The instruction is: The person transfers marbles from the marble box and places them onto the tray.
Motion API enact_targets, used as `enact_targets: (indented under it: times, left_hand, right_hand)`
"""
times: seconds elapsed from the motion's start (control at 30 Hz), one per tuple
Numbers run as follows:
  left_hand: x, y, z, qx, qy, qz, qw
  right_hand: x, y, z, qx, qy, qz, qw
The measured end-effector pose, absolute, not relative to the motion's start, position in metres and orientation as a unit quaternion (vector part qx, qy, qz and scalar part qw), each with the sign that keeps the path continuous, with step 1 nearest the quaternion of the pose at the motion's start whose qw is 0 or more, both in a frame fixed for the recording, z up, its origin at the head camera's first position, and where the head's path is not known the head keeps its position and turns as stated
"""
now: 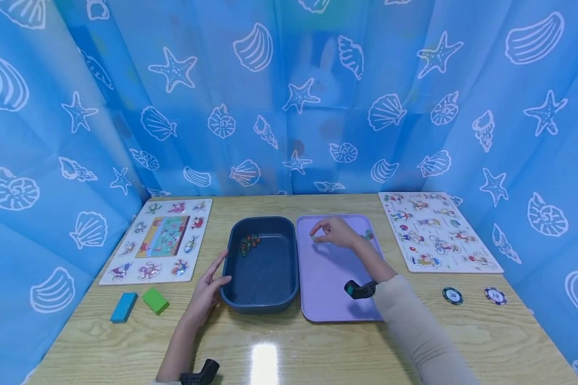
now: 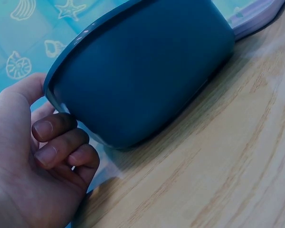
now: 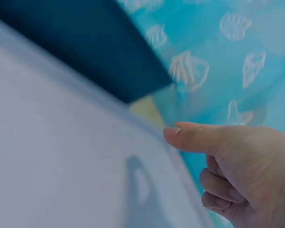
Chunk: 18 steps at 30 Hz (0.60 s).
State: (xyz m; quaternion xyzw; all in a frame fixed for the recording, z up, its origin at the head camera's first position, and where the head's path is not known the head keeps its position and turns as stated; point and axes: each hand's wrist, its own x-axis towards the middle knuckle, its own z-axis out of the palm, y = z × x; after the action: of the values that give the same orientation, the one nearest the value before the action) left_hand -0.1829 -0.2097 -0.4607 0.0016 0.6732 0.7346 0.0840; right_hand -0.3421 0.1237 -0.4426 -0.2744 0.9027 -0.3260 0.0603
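Observation:
My left hand [image 1: 207, 291] holds the left wall of a deep dark blue bin [image 1: 260, 309], with the thumb over its rim. In the left wrist view several fingers [image 2: 61, 147] curl beside the bin's outer wall [image 2: 147, 76]. Inside the bin, toward its back left, lies a cluster of small red and green marbles [image 1: 249, 244]. Over the purple tray [image 1: 332, 299], my right hand [image 1: 336, 232] pinches a small pale green marble [image 1: 313, 238] between thumb and forefinger. The right wrist view shows that thumb [image 3: 190, 137] but hides the marble. More small marbles [image 1: 368, 235] sit in the tray's back right part.
A sea-animal puzzle board [image 1: 156, 243] lies at the left and another picture puzzle board [image 1: 435, 232] at the right. Blue [image 1: 123, 307] and green blocks [image 1: 155, 300] lie front left. Two poker chips [image 1: 453, 295] lie front right. A blue curtain [image 1: 289, 107] hangs behind.

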Motion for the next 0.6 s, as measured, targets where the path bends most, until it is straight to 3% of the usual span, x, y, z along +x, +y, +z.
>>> enact_targets:
  times: [0.33, 0.6]
  left_hand:
    - [-0.189, -0.213, -0.476, 0.005, 0.664, 0.743, 0.078]
    - [-0.193, -0.214, -0.48, 0.0, 0.666, 0.743, 0.069]
  right_hand:
    - [-0.346, 0.159, -0.473, -0.223, 0.919, -0.317, 0.068]
    - [-0.342, 0.128, -0.441, -0.272, 0.911, -0.306, 0.044]
